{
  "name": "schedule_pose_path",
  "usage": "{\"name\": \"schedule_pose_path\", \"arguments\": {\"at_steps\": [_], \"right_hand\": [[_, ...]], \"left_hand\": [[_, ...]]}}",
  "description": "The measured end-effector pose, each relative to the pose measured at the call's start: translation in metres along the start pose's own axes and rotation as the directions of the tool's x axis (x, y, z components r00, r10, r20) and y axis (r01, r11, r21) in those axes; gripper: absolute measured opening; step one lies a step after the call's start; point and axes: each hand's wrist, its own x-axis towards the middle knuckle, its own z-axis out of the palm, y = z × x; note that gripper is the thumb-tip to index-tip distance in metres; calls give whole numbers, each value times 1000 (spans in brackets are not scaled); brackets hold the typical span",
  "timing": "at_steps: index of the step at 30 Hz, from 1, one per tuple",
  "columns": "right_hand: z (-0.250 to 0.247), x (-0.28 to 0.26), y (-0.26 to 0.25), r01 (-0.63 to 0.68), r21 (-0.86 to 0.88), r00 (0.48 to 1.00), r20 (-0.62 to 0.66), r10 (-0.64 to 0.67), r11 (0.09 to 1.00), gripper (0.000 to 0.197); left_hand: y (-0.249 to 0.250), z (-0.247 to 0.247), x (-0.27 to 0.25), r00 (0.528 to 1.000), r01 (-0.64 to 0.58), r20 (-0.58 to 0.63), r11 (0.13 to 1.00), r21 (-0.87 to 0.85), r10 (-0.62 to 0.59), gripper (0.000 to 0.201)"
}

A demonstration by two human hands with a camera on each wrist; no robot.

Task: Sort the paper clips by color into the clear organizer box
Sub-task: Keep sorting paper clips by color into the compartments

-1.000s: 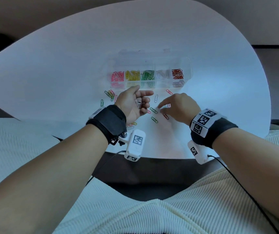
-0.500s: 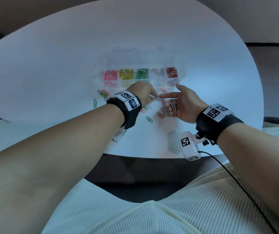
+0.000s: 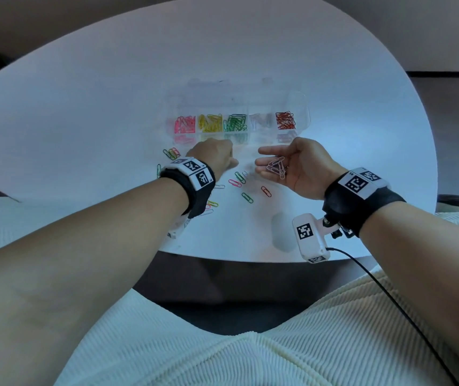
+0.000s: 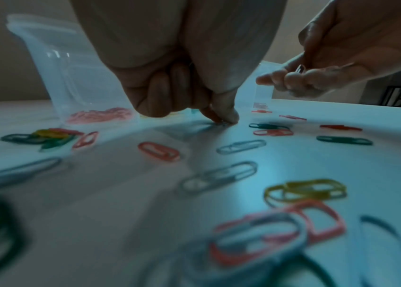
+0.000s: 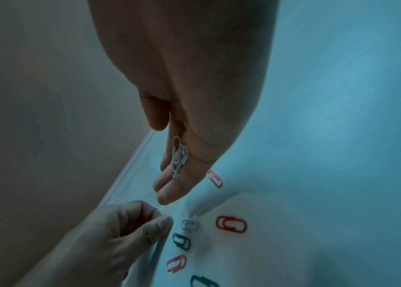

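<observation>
Fingers [image 4: 221, 114] seemingly pinch a clip; white clips [image 3: 276, 169] rest in right palm.

Loose clips [image 3: 240, 177] litter table [image 3: 83, 112] before organizer [image 3: 305, 107].

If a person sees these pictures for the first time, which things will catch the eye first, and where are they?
First the clear organizer box at the far middle of the white table, with its row of pink, yellow, green, pale and red clips. Next the right hand, palm up just in front of the box, cradling a small bunch of white paper clips. Beside it the left hand pinches down at the table among scattered loose clips.
</observation>
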Motion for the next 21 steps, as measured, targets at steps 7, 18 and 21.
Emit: {"name": "schedule_pose_path", "arguments": {"at_steps": [7, 18, 21], "right_hand": [[3, 0, -1, 23, -109, 999, -31, -27, 994, 41], [15, 10, 31, 42, -998, 894, 57, -445, -44, 24], [16, 10, 34, -2, -996, 878, 41, -476, -89, 19]], "left_hand": [[-3, 4, -11, 1000, -7, -16, 1000, -10, 7, 18], [-7, -3, -19, 1000, 20, 5, 999, -40, -20, 4], [-14, -5, -19, 997, 48, -53, 989, -136, -56, 12]]}}
